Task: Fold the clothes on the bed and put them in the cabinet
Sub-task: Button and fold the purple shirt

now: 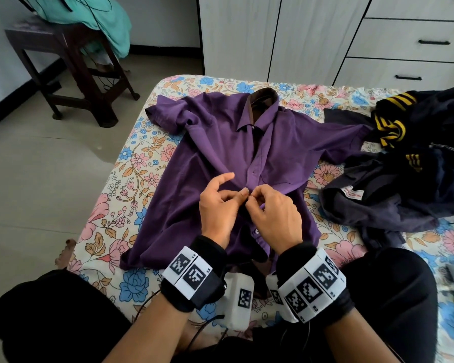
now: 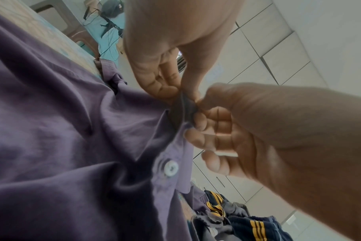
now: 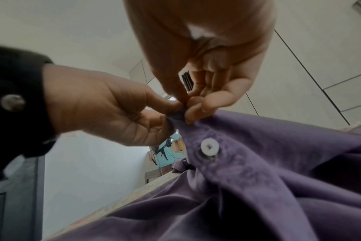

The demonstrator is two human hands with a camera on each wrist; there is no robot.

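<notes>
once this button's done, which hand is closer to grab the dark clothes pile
Right. The right hand pinches the purple shirt placket on the side nearest the dark pile; the left hand is farther.

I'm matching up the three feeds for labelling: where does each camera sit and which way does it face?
Head: worn on the head, looking down at the purple shirt on the bed; both forearms and knees show.
Left wrist: under the left hand, looking along its fingers; right hand opposite.
Right wrist: under the right hand, facing the left hand.
Both wrist views share a white button.
</notes>
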